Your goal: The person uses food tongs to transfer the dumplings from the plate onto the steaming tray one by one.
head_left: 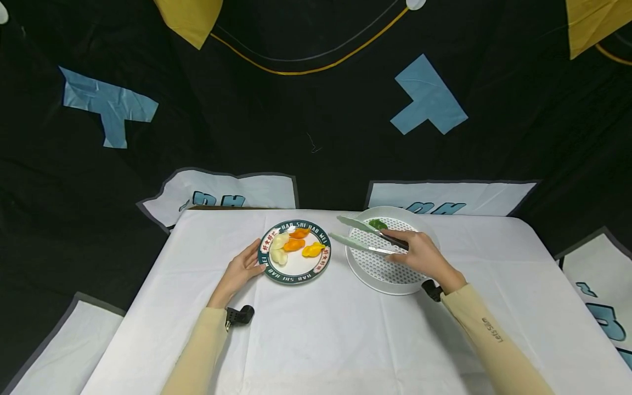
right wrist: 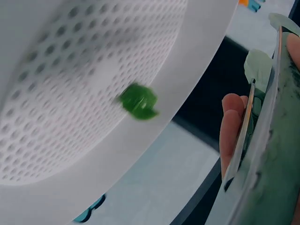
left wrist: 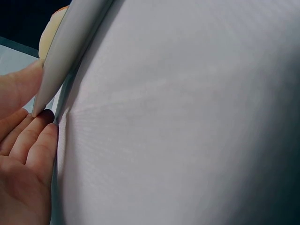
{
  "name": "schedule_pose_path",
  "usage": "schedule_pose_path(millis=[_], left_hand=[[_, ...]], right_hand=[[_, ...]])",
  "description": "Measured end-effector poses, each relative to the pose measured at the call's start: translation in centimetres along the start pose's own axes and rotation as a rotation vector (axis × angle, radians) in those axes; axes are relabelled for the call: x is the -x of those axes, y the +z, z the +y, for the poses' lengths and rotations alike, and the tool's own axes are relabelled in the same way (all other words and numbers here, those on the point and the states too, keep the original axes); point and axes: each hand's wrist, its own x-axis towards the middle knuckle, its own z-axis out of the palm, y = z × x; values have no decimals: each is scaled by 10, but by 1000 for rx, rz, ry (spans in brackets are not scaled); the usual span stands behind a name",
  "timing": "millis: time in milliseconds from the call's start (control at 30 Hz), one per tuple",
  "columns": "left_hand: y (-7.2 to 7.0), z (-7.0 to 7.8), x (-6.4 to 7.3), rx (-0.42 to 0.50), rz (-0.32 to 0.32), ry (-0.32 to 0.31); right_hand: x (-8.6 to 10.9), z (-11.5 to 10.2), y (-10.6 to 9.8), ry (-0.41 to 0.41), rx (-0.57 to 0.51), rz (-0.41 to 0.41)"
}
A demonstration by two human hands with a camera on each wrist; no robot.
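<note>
My left hand (head_left: pixel 241 273) pinches the left rim of a round plate (head_left: pixel 294 278) with a green lettered border, thumb on top and fingers underneath. In the left wrist view the plate (left wrist: pixel 75 42) is seen edge-on. On it lie two cream-coloured pieces (head_left: pixel 278 257), two orange pepper-like pieces (head_left: pixel 294 244) and a yellow one (head_left: pixel 313 250). My right hand (head_left: pixel 419 255) grips metal tongs (head_left: pixel 351 222) with pale green tips, arms spread and nothing between them. The tongs reach over a white perforated drain basket (head_left: pixel 362 278), where a glossy green piece (right wrist: pixel 138 101) sits near the wall.
A white cloth (head_left: pixel 306 340) covers the table, with a crease running toward the front. Behind the far edge hangs a black backdrop (head_left: pixel 306 137) with blue tape shapes (head_left: pixel 432 96) and white lettered panels (head_left: pixel 454 197). A black wrist camera (head_left: pixel 240 315) sits on the left wrist.
</note>
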Motion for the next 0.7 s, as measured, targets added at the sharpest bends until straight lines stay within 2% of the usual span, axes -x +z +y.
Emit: schedule_pose_path(millis=[167, 267, 700], left_hand=[[0, 0, 0, 1, 1, -4], [0, -7, -2, -2, 3, 9], [0, -5, -3, -6, 15, 1]], right_hand=[[-9, -12, 11, -57, 23, -39], [-14, -14, 18, -85, 39, -57], [-26, -23, 39, -57, 32, -161]])
